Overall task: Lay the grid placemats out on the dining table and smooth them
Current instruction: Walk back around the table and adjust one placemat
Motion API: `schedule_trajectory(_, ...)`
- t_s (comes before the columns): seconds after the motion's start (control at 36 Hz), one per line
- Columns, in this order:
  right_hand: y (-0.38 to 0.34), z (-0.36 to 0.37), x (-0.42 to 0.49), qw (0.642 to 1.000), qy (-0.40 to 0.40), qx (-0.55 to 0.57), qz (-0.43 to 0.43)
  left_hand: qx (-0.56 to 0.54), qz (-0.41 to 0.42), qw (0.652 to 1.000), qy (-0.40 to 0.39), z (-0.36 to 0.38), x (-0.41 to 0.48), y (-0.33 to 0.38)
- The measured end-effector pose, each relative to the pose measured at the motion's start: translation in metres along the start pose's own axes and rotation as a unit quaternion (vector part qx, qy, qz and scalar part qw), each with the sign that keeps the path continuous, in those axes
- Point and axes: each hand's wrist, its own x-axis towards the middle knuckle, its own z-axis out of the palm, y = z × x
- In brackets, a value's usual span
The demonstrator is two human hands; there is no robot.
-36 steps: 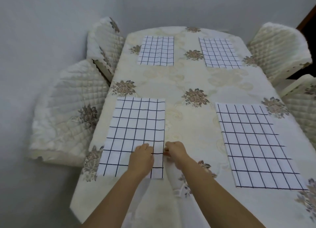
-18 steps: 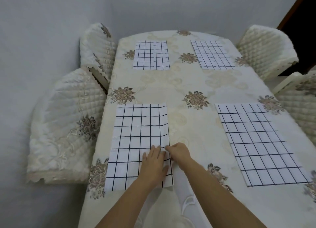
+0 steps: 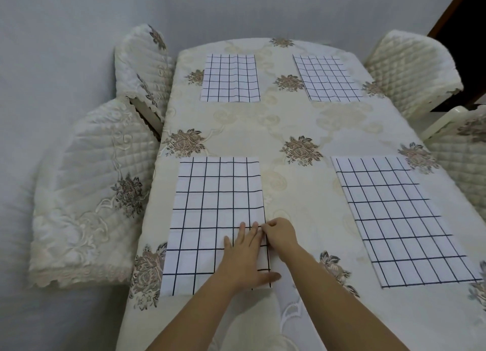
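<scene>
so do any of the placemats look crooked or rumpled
Nothing stands out. All four lie flat on the table, two per side. Only the near left placemat is in hand: left hand flat on it, right hand pinching its right edge.

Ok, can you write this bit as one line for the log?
step: smoothing | left hand: flat on near-left placemat | right hand: pinching its right edge

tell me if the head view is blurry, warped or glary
Head view: soft, even light, no glare; a faint shadow under the left hand on the near left mat; the wide lens splays the table and chairs outward; grid lines sharp near, slightly softer on the far mats.
</scene>
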Motion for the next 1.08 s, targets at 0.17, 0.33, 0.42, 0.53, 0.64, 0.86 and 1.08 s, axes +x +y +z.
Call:
schedule_trajectory(0.17,0.004,-0.008,-0.001,1.0,0.006,0.007,0.004,0.009,0.0,1.0,-0.005,0.004,0.003,0.008)
schedule_trajectory(0.33,0.008,-0.018,-0.002,1.0,0.016,0.007,0.0,0.003,0.004,1.0,-0.01,0.007,0.007,0.017)
schedule_trajectory(0.42,0.006,-0.023,-0.006,1.0,0.02,0.002,-0.004,0.002,0.004,1.0,-0.011,0.008,0.008,0.02)
schedule_trajectory(0.53,0.006,-0.025,-0.009,1.0,0.026,0.004,-0.007,0.011,0.002,1.0,-0.013,0.008,0.009,0.023)
schedule_trajectory(0.64,0.006,-0.027,-0.01,0.999,0.033,0.0,-0.014,0.018,-0.003,1.0,-0.013,0.009,0.01,0.026)
schedule_trajectory(0.86,0.005,-0.029,-0.012,0.998,0.042,-0.039,-0.02,0.014,-0.007,1.0,0.012,0.009,0.011,0.026)
schedule_trajectory(1.08,0.008,-0.017,-0.014,0.976,0.129,-0.161,-0.063,-0.026,-0.041,0.987,0.152,0.004,0.008,0.011)
